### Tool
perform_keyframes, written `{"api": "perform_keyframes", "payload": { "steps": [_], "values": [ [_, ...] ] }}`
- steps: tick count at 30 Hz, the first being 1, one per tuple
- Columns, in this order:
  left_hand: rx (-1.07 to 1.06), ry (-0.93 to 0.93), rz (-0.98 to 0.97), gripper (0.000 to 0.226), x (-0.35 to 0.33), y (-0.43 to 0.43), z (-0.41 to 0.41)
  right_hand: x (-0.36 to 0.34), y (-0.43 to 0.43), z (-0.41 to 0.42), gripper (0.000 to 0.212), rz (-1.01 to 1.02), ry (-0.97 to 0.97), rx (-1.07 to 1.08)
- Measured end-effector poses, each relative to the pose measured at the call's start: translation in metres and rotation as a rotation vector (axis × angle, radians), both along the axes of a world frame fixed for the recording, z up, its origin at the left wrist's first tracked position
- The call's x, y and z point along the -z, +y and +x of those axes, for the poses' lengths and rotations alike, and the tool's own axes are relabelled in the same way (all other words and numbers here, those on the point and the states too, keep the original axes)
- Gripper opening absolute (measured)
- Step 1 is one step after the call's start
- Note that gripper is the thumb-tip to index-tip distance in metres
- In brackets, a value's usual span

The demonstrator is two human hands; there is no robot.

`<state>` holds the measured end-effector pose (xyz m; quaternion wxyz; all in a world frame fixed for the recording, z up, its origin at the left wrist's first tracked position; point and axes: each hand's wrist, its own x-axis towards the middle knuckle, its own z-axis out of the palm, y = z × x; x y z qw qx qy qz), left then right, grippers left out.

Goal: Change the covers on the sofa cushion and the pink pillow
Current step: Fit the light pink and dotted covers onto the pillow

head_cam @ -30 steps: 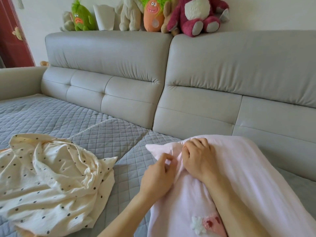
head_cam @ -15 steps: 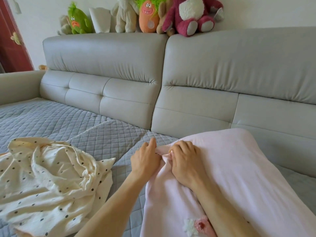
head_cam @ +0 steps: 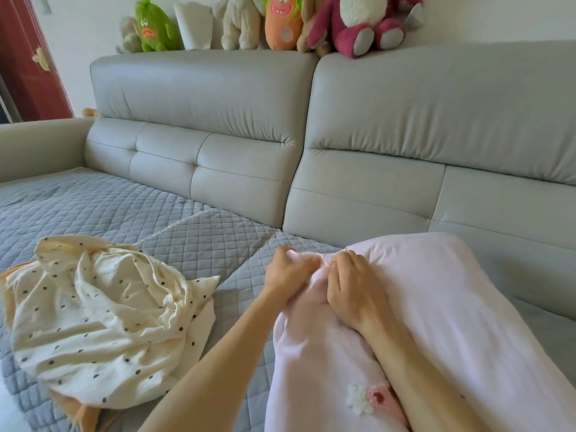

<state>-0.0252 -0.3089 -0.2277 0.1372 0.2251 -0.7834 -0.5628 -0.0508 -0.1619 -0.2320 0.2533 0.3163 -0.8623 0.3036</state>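
Fingers point(head_cam: 307, 265) of the left hand point(head_cam: 288, 271) are curled around a bunched corner of pale fabric, while the right hand point(head_cam: 350, 283) is pressed down with fingers clenched on the same corner of the pink pillow point(head_cam: 436, 322). Both are seen on the grey sofa point(head_cam: 405, 126), whose seat is covered by a quilted cover point(head_cam: 199, 244). A dotted cream cover point(head_cam: 103, 319) is left crumpled well to the left. Plush toys point(head_cam: 355, 23) are lined along the backrest top.
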Motion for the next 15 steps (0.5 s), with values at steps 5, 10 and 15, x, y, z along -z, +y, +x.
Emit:
{"api": "perform_keyframes", "payload": {
  "steps": [5,10,15],
  "values": [
    [-0.107,0.014,-0.173,0.017,0.028,-0.001,-0.008,-0.020,0.003,0.006,0.020,0.081,-0.213,-0.043],
    [-0.094,-0.105,-0.084,0.028,0.045,-0.033,-0.026,-0.052,0.089,-0.055,0.088,0.306,-0.589,0.657],
    [-0.023,0.004,-0.091,0.012,0.031,-0.025,-0.042,-0.013,0.155,-0.063,0.048,0.206,-0.602,0.643]
  ]
}}
